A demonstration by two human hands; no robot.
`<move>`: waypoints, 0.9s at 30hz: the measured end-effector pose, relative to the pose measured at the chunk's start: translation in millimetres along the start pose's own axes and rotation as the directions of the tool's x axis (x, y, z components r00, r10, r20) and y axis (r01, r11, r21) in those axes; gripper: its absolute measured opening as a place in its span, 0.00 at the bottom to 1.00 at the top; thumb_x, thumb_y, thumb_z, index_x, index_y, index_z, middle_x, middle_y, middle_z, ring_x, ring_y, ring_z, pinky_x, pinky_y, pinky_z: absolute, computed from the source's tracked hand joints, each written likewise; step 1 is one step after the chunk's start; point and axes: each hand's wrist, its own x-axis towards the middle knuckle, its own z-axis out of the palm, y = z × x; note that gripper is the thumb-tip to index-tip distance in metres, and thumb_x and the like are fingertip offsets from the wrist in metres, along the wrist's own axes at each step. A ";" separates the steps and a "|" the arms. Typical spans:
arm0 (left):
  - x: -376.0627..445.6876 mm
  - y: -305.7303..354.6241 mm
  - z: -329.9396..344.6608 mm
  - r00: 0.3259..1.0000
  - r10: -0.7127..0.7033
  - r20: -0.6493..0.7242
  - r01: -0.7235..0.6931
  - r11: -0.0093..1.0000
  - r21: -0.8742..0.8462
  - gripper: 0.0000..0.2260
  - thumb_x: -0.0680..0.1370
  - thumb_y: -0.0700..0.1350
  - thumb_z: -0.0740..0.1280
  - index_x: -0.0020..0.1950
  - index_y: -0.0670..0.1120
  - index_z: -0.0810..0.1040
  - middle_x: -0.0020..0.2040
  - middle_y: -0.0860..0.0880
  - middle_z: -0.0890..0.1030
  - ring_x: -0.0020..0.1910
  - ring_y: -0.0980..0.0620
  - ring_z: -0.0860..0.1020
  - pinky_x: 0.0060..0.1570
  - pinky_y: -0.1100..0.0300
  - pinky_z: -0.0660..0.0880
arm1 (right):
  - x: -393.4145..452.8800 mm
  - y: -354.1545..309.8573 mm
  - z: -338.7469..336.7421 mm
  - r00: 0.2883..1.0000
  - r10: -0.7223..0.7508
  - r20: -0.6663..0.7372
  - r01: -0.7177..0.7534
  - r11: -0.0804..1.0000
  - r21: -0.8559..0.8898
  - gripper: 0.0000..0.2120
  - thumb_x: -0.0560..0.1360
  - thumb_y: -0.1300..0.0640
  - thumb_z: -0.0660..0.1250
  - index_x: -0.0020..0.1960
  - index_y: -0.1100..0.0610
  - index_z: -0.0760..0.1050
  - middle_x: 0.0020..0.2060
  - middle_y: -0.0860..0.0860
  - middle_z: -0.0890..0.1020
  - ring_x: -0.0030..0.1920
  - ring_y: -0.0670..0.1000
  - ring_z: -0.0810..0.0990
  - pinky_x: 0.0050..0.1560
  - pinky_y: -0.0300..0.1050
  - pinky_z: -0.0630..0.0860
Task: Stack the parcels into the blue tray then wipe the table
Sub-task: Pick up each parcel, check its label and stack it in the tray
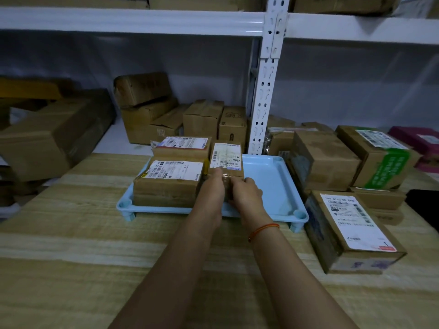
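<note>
Our left hand (pixel 213 186) and right hand (pixel 247 191) clasped the narrow parcel's (pixel 226 160) near end, standing in the blue tray (pixel 268 179) just right of two stacked parcels (pixel 171 176). It looked stiff, light cardboard, its tape likely slick; best held by its side walls.

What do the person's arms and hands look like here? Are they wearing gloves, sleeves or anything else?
Both forearms are bare, with no sleeves in view and no gloves. The left hand wears nothing. The right hand has a thin orange-red string bracelet at the wrist. No watch or rings are visible.
</note>
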 end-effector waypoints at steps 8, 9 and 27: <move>-17.1 6.3 1.7 0.999 -0.034 -0.020 0.034 0.999 -0.007 0.11 0.81 0.51 0.58 0.46 0.51 0.78 0.45 0.52 0.82 0.44 0.56 0.78 0.37 0.61 0.68 | -6.0 0.7 -10.9 0.999 -0.035 0.016 0.034 0.999 0.010 0.21 0.75 0.53 0.61 0.66 0.58 0.67 0.61 0.59 0.77 0.58 0.60 0.77 0.60 0.58 0.76; -21.0 8.0 3.8 0.999 -0.029 -0.029 0.028 1.000 -0.007 0.10 0.81 0.53 0.59 0.48 0.51 0.79 0.47 0.52 0.82 0.47 0.55 0.79 0.38 0.61 0.69 | -7.2 0.2 -14.3 0.999 -0.041 0.003 0.041 0.999 0.025 0.22 0.75 0.53 0.61 0.68 0.58 0.65 0.62 0.59 0.76 0.58 0.60 0.77 0.60 0.58 0.76; -108.2 -26.7 113.2 0.963 -0.108 0.249 0.079 0.989 0.122 0.20 0.82 0.53 0.56 0.69 0.44 0.70 0.60 0.46 0.77 0.58 0.47 0.75 0.56 0.55 0.71 | -56.5 15.0 -171.7 0.877 -0.422 -0.230 0.341 0.883 -0.322 0.12 0.75 0.56 0.66 0.56 0.58 0.79 0.51 0.57 0.82 0.56 0.59 0.78 0.53 0.48 0.72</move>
